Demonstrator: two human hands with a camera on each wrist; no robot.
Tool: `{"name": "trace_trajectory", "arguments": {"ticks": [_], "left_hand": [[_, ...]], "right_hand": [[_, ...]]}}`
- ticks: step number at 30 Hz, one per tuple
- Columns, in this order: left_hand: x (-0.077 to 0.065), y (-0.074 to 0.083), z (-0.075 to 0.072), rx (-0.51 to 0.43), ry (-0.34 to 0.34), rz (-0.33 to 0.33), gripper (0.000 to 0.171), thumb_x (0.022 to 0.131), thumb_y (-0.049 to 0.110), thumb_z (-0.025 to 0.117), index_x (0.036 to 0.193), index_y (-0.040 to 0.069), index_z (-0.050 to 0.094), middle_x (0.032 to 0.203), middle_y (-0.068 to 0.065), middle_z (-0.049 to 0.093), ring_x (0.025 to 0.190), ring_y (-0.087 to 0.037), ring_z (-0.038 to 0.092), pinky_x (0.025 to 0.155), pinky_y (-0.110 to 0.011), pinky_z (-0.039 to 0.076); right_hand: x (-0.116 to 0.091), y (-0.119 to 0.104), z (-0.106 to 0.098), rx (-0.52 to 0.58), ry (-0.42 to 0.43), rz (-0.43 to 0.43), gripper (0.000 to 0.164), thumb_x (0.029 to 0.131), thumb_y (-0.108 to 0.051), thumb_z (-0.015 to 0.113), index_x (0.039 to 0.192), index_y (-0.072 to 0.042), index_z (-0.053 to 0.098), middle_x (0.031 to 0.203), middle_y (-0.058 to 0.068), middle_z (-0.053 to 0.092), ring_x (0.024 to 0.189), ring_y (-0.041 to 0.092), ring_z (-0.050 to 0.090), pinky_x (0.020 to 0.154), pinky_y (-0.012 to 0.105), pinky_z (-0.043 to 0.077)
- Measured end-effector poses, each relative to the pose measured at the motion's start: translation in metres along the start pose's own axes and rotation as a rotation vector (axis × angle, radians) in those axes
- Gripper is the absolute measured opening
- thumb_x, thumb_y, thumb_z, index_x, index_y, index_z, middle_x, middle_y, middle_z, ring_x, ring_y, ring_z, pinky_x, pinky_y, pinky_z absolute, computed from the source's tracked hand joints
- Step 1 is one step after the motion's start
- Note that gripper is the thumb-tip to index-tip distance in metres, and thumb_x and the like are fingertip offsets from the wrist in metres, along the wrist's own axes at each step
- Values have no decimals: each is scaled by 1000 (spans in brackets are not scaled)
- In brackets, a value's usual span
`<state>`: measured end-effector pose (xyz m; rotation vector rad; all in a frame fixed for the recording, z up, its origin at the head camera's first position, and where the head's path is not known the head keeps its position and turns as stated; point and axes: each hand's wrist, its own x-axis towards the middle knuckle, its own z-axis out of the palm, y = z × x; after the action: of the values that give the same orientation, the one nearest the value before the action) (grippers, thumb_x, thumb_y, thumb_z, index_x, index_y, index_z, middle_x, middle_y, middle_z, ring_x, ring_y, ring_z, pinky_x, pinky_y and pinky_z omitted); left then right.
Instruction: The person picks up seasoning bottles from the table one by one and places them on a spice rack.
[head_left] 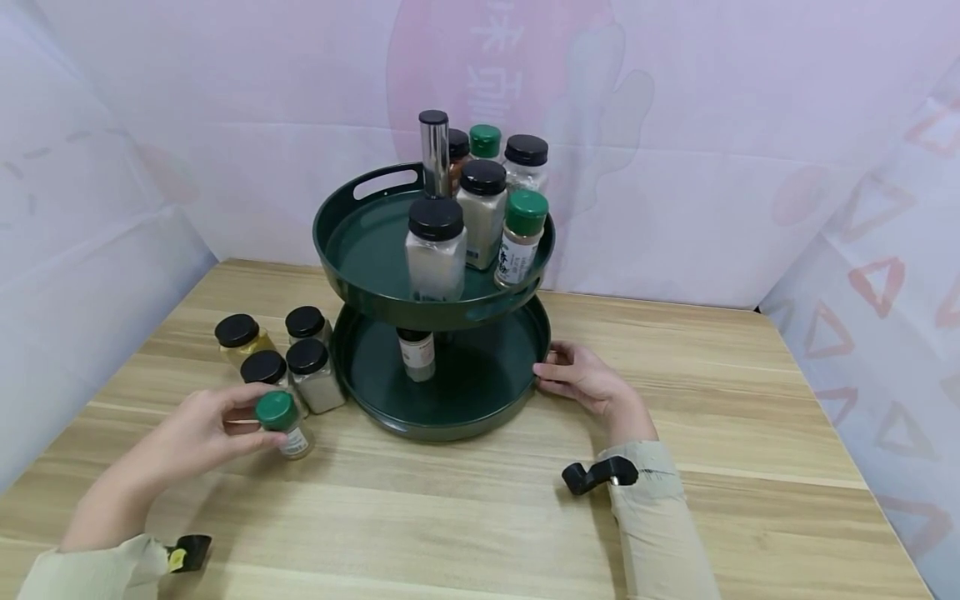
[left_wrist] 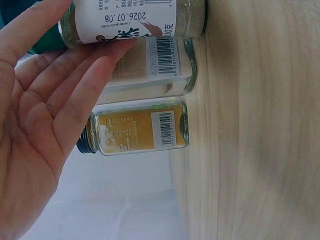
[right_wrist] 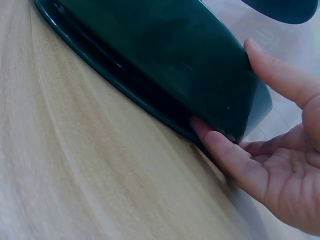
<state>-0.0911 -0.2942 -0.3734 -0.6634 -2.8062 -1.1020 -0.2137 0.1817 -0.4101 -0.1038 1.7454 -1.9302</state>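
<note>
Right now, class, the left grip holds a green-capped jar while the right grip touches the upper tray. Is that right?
Not quite: the right grip touches the lower tray, not the upper tray, as the head view shows. The left grip does hold a green-capped jar.

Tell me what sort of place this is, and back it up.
Probably a makeshift tabletop set-up rather than a working kitchen: creased, printed sheets enclose a wood-grain table, where a two-tier green tray bears several of the capped jars.
</note>
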Motion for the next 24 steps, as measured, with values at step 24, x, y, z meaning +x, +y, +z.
{"name": "trace_trajectory", "arguments": {"ticks": [24], "left_hand": [[7, 14, -2, -17, 28, 22, 44, 77, 10, 84, 117, 7, 67, 101, -5, 75, 93, 8, 66, 73, -15, 58]], "right_hand": [[0, 1, 1, 6, 0, -3, 68, 96, 4, 53, 151, 9, 14, 104, 2, 42, 94, 9, 57, 88, 23, 56]]}}
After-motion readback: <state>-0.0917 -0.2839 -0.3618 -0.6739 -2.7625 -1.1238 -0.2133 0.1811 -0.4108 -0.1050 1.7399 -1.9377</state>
